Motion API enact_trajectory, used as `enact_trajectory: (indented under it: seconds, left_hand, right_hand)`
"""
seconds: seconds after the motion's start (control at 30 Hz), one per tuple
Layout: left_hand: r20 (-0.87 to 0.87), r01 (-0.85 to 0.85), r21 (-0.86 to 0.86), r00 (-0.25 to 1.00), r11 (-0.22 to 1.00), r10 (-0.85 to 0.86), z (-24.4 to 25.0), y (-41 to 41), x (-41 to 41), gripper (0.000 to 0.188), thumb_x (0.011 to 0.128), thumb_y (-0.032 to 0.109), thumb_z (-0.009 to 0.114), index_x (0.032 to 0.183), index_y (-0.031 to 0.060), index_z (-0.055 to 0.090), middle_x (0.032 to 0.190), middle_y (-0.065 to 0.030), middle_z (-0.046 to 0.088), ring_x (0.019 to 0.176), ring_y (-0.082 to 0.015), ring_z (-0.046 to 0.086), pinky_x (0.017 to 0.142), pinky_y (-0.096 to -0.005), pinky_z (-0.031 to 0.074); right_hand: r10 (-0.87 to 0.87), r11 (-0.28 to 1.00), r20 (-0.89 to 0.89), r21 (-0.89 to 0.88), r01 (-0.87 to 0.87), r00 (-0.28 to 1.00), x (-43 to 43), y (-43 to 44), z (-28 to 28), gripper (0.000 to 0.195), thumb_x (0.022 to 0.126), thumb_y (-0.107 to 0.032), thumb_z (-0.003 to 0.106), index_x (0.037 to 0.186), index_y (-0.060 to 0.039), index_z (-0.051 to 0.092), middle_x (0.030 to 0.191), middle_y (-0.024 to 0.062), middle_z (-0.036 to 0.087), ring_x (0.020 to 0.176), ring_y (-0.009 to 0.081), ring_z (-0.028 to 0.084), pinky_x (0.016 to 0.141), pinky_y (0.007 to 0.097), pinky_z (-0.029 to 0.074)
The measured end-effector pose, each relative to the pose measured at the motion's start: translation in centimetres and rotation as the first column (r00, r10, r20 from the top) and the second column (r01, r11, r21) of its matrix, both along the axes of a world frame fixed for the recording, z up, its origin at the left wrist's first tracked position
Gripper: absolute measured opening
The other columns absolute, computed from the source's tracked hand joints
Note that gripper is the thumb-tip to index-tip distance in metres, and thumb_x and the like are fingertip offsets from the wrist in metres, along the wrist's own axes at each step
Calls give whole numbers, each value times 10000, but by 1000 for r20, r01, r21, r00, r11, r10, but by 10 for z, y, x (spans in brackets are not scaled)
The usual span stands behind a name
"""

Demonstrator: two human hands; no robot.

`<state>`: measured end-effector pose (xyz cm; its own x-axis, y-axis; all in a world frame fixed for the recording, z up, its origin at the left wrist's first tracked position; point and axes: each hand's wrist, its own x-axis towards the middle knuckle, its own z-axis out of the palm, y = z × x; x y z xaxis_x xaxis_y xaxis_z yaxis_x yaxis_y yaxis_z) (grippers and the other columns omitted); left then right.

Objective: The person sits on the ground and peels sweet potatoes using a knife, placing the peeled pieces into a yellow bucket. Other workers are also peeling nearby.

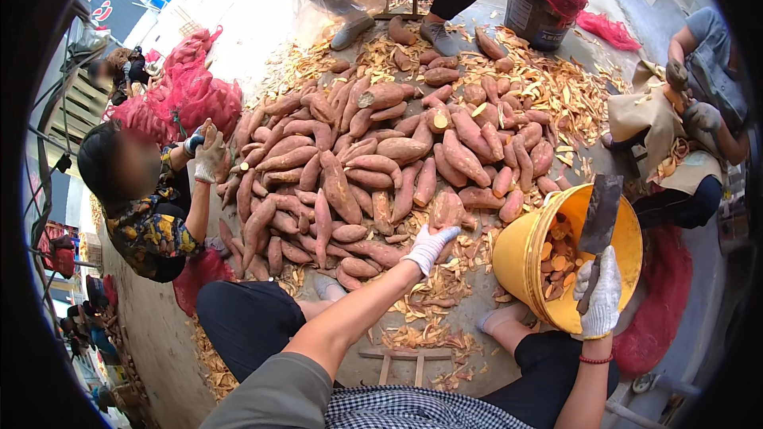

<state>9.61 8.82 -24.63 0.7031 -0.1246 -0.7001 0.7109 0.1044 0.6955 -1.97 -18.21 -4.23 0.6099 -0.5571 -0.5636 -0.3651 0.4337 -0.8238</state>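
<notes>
My left hand (pixel 430 248), in a white glove, reaches to the near edge of a heap of sweet potatoes (pixel 340 185) and grips the lower end of a thick sweet potato (pixel 447 210). A cleaver (pixel 601 214) with a dark, stained blade is held upright in my gloved right hand (pixel 599 298). That hand is over the near rim of a yellow bucket (pixel 518 262), which leans toward me. Inside the bucket lie cut sweet potato pieces (pixel 557 262), some showing orange flesh. My fingers partly hide the cleaver's handle.
Peelings (pixel 572 89) litter the concrete floor around the heap. A person (pixel 155 196) sits at left, another (pixel 685 101) at right, and a third person's shoes (pixel 438 36) stand beyond the heap. Red mesh sacks (pixel 179 95) lie at left; a black bin (pixel 536 15) stands at the back.
</notes>
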Motion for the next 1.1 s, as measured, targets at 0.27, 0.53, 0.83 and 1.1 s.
enact_trajectory:
  seconds: [0.27, 0.53, 0.83, 1.1]
  left_hand:
    - [484, -96, 609, 832, 787, -273, -101, -24, 169, 955, 834, 340, 676, 1532, 85, 77, 1494, -271, 287, 1368, -380, 328, 1122, -449, 266]
    - [242, -253, 958, 469, 134, -850, -92, 70, 182, 902, 729, 547, 679, 1456, 118, 362, 1491, -247, 292, 1382, -444, 242, 1142, -583, 87]
    - [-214, 280, 949, 222, -148, -951, -70, 164, 214, 561, 665, 526, 769, 990, 84, 651, 989, -152, 665, 1058, -328, 604, 1119, -539, 216]
    - [86, 332, 105, 936, 937, -341, 69, 97, 94, 625, 803, 397, 753, 1245, 5, 551, 1097, -73, 617, 983, -159, 560, 853, -305, 465]
  right_hand:
    - [10, 998, -164, -53, -19, 986, 37, 30, -17, 506, 979, -520, 450, 661, -128, 478, 469, 13, 417, 332, 127, 376, 321, 245, 306]
    - [43, 997, -290, -50, -61, 956, 53, 32, -3, 505, 1001, -541, 364, 714, -138, 465, 543, -15, 412, 439, 113, 375, 429, 229, 322]
    - [-55, 998, -174, -47, 47, 983, 51, 31, -20, 529, 986, -526, 424, 637, -130, 465, 454, 7, 398, 331, 126, 390, 314, 237, 306]
    - [245, 944, -22, -221, -244, 969, 24, 37, -2, 347, 1022, -354, 441, 1170, -55, 535, 607, 1, 518, 431, 77, 458, 381, 196, 366]
